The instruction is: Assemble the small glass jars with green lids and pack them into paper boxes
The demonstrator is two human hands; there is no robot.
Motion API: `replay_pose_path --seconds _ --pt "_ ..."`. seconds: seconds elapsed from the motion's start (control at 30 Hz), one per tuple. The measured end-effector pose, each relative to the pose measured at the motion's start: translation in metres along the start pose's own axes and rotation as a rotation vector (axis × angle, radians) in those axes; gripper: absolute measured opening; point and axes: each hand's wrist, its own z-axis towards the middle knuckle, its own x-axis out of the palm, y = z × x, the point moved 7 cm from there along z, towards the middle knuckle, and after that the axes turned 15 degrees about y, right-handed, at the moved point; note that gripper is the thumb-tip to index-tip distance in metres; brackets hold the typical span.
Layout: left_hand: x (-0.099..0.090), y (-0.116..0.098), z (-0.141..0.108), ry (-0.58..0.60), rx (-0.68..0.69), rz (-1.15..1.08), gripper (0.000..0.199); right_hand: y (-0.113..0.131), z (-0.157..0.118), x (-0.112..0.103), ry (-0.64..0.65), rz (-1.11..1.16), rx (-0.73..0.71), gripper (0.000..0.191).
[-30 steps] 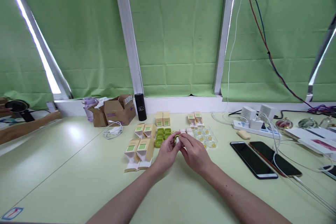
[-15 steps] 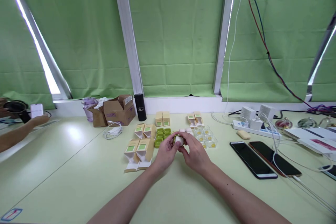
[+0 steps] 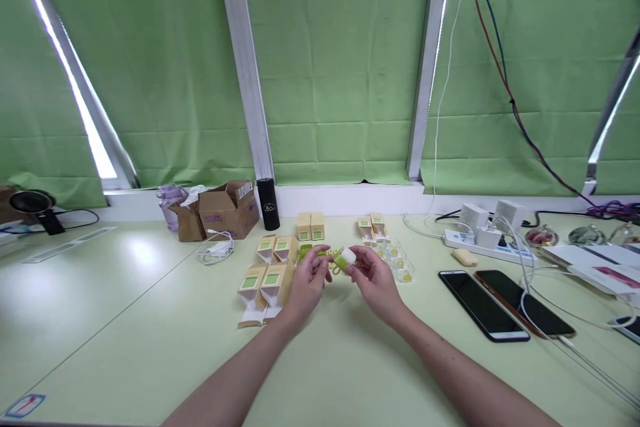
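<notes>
My right hand (image 3: 374, 278) pinches a small green holder with a white block (image 3: 345, 257) in it, white part up and tilted. A yellow-green loop hangs from its left side. My left hand (image 3: 307, 280) is just left of the holder, its fingers apart and curved; whether a fingertip touches the loop I cannot tell. Behind the left hand, green cups (image 3: 305, 251) are mostly hidden. Clear plastic cups with yellow dots (image 3: 400, 260) lie behind the right hand. Open cream boxes with green labels (image 3: 273, 280) stand left of my left hand.
Further cream boxes (image 3: 311, 225) and small opened boxes (image 3: 373, 227) stand behind. A black tumbler (image 3: 269, 204), a cardboard carton (image 3: 229, 210) and a white cable (image 3: 217, 248) are at left. Phones (image 3: 483, 305) and a power strip (image 3: 490, 245) with cables lie right.
My hands have moved apart; the left fingers have come off the white block. The holder is now tilted in my right hand. Another person's arm with a phone has left at far left.
</notes>
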Motion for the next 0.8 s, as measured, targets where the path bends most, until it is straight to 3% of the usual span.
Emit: replay_pose_path --seconds 0.1,0.2,0.5,0.8 --pt "0.001 -0.006 -0.003 -0.010 0.076 0.170 0.040 -0.006 0.004 -0.002 -0.013 0.179 0.051 0.052" --pt "0.005 -0.017 -0.007 0.000 0.190 0.335 0.050 -0.012 0.007 -0.003 -0.002 0.292 0.104 0.061" --pt "0.014 -0.036 -0.014 0.030 0.395 0.607 0.052 -0.022 0.005 0.005 0.045 0.438 0.213 0.063" --pt "0.012 -0.029 -0.010 0.028 0.263 0.498 0.043 -0.028 0.004 0.009 0.085 0.432 0.250 0.067"
